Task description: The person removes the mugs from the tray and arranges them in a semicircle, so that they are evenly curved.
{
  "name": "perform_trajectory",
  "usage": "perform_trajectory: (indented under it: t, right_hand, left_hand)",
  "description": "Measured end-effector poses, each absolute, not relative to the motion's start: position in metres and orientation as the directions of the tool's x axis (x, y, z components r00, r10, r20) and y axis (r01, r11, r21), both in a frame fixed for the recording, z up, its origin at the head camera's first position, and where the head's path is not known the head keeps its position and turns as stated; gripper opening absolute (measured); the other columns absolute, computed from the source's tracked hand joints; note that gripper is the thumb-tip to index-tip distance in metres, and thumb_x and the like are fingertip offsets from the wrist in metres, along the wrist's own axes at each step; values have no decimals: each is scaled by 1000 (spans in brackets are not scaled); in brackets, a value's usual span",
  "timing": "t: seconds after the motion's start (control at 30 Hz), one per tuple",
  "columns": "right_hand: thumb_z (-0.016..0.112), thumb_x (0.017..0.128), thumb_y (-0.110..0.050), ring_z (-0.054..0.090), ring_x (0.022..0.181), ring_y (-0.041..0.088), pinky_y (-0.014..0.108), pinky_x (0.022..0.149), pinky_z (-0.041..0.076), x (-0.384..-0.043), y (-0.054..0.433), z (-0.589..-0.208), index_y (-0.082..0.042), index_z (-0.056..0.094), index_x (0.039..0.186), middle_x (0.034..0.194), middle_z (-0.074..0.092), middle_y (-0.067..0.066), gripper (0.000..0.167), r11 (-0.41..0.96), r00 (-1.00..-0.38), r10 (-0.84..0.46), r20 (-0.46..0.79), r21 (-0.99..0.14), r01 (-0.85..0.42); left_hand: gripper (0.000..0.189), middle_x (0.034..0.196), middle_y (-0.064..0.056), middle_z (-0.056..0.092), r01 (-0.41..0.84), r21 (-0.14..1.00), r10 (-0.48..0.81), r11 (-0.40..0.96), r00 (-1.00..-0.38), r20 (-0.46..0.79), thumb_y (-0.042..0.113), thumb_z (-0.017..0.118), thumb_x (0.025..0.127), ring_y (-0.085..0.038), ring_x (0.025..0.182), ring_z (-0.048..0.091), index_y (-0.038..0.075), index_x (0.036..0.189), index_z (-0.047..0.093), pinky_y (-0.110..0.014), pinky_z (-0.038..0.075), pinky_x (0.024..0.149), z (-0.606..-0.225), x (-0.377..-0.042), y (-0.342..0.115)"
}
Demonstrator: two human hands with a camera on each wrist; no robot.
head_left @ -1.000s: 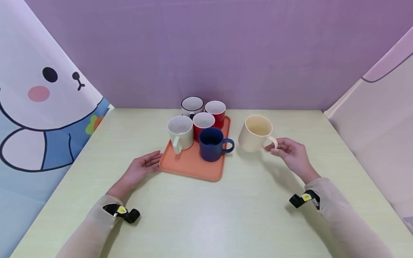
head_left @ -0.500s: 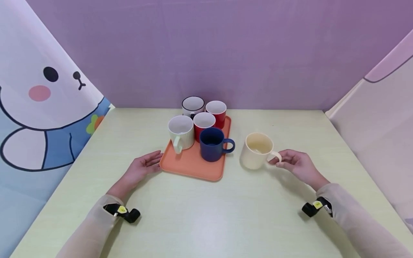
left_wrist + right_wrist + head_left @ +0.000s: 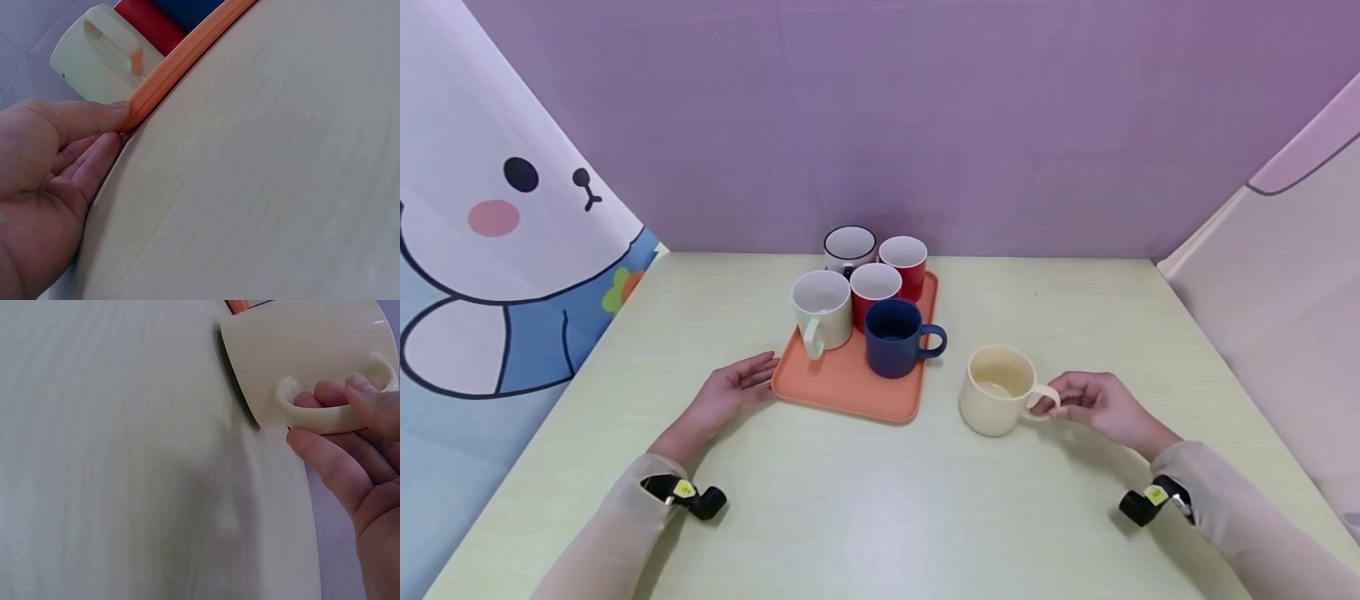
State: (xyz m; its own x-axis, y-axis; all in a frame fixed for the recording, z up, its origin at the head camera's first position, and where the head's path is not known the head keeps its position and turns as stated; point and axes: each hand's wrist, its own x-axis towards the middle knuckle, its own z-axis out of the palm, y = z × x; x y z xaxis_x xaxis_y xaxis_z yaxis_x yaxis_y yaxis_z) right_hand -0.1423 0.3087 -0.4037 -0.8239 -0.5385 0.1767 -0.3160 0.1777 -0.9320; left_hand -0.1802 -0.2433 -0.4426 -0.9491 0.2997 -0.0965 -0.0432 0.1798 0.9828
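Observation:
My right hand (image 3: 1097, 406) pinches the handle of a cream mug (image 3: 990, 406), with the thumb on one side and curled fingers through the loop in the right wrist view. The mug stands upright, right of the tray, at or just above the table; I cannot tell which. My left hand (image 3: 727, 398) lies at the left front corner of the orange tray (image 3: 850, 392), fingers fairly straight, the thumb tip touching its rim in the left wrist view. On that tray are a navy mug (image 3: 891, 348), a ribbed pale mug (image 3: 825, 321) and a red mug (image 3: 867, 310).
Behind these stand another red mug (image 3: 910, 271) and a white mug with a black rim (image 3: 848, 243). A pale wooden table (image 3: 865, 500) runs back to a purple curtain (image 3: 970, 125). Cartoon-printed cloth (image 3: 460, 333) hangs at the left.
My right hand has brought the cream mug towards me and lower, keeping hold of its handle. My left hand, the tray and its mugs have stayed in place.

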Motion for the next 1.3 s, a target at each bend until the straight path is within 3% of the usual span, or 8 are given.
perform_trajectory:
  t: [0.53, 0.73, 0.97, 1.3]
  right_hand:
    - [56, 79, 29, 72, 94, 23, 29, 81, 60, -141, 319, -404, 14, 64, 104, 99, 73, 21, 30, 19, -684, -695, 220, -946, -324]
    - [59, 79, 26, 72, 93, 20, 30, 73, 61, -150, 326, -406, 9, 68, 103, 101, 74, 15, 31, 25, -648, -746, 156, -965, -260]
    - [56, 79, 27, 72, 98, 23, 30, 79, 61, -162, 332, -409, 7, 69, 104, 104, 74, 17, 35, 0, -581, -811, 75, -992, -129]
    - [57, 80, 26, 71, 98, 17, 26, 78, 60, -168, 335, -408, 4, 68, 110, 106, 74, 14, 39, -10, -542, -837, 72, -993, -116]
  left_hand:
    - [65, 149, -28, 42, -22, 983, 304, 184, -949, -78, -5, 63, 94, -40, 136, 41, -6, 151, 32, -21, 50, 96, -444, -181, -245]
    - [65, 149, -28, 41, -24, 985, 311, 171, -947, -77, -6, 63, 94, -39, 136, 41, -6, 151, 32, -22, 50, 97, -445, -181, -245]
    - [65, 148, -27, 42, -21, 984, 310, 175, -948, -75, -5, 64, 93, -39, 136, 42, -6, 151, 33, -22, 50, 97, -447, -182, -245]
    - [65, 148, -28, 42, -19, 985, 311, 173, -948, -73, -7, 63, 93, -41, 136, 41, -7, 151, 33, -23, 50, 97, -446, -181, -244]
